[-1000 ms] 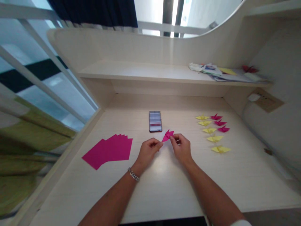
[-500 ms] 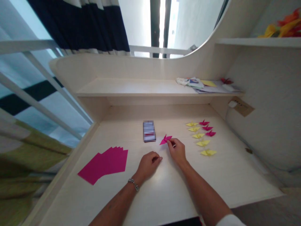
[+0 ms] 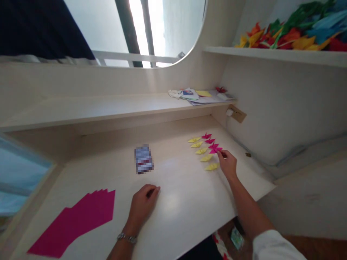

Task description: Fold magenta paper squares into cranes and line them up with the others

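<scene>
My right hand (image 3: 228, 163) pinches a folded pink paper crane (image 3: 215, 148) at the right side of the desk, beside the rows of finished cranes. Yellow cranes (image 3: 202, 151) lie in one column and pink cranes (image 3: 208, 138) in another next to it. My left hand (image 3: 143, 203) rests on the desk top near the front edge, fingers curled loosely with nothing seen in them. A fanned stack of pink paper sheets (image 3: 78, 219) lies at the front left.
A phone (image 3: 143, 159) lies flat mid-desk. A shelf (image 3: 108, 108) above the desk carries papers (image 3: 197, 96) at its right end. A higher shelf at top right holds a heap of coloured paper cranes (image 3: 292, 34). The desk's right edge (image 3: 260, 180) drops off.
My right hand carried the pink crane from the desk's middle to the right, beside the pink column. My left hand let go of it and settled on the desk. The view swung right.
</scene>
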{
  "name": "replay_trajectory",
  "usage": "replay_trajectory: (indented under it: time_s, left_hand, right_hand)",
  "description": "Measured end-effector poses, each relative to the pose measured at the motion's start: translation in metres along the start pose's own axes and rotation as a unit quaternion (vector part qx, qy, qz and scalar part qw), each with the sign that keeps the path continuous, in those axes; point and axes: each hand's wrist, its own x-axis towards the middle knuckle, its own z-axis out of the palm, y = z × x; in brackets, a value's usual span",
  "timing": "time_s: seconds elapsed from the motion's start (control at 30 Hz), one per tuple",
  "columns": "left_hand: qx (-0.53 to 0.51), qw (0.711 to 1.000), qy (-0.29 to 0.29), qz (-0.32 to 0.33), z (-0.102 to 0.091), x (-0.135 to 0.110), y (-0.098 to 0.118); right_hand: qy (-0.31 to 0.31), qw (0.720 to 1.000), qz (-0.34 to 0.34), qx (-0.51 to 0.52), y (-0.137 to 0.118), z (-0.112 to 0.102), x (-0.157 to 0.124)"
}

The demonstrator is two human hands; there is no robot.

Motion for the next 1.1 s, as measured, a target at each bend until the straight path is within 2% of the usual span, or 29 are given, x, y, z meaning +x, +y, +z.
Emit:
replay_trajectory:
  time_s: [0.17,0.37,0.73,1.1]
  left_hand:
    - [0.024,1.0,-0.009,0.004,0.0,0.002,-0.003]
    - [0.044,0.999,-0.009,-0.005,0.002,0.003,-0.003]
    - [0.049,0.999,-0.017,-0.007,0.002,0.003,-0.005]
    - [0.034,0.999,-0.007,-0.012,0.001,0.002,0.002]
  right_hand:
    - [-0.023,0.997,0.039,-0.065,0.047,-0.003,0.02]
    - [-0.045,0.993,0.059,-0.092,0.073,0.008,0.016]
    - [-0.045,0.987,0.082,-0.129,0.084,0.013,0.016]
    - [-0.039,0.991,0.082,-0.101,0.084,0.013,0.015]
